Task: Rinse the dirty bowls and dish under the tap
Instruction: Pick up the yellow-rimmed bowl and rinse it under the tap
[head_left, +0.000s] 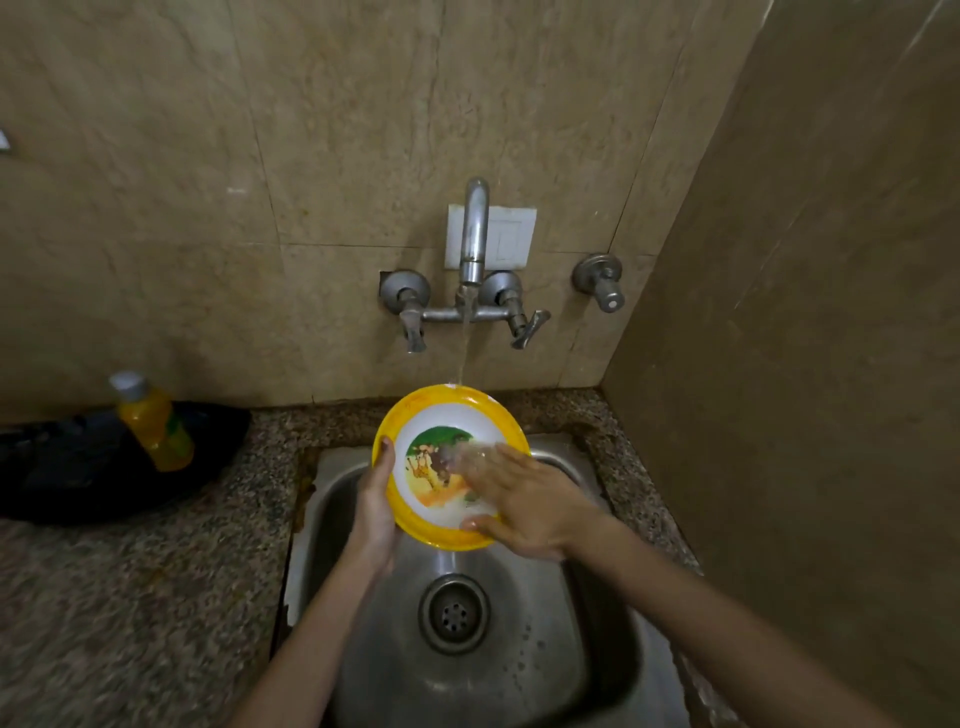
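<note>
One yellow-rimmed bowl (451, 431) was held tilted above the sink (597, 649), the stream (464, 348) from the tap (474, 234) striking its far rim. To rinse well, it probably needed turning so water reached the stained centre. The left hand (375, 514) gripped its left edge, thumb over the rim; the right hand (527, 506) lay flat, fingers straight, across its inner face.

light was dim, warm, flat. fingers (480, 460) of the right hand (524, 499) were smeared by motion blur, the bowl (415, 410) print under them soft. dull glare lay on the sink (519, 649) steel below the fingers. wall (156, 208) lines bowed far from the fingers; corners darkened.
</note>
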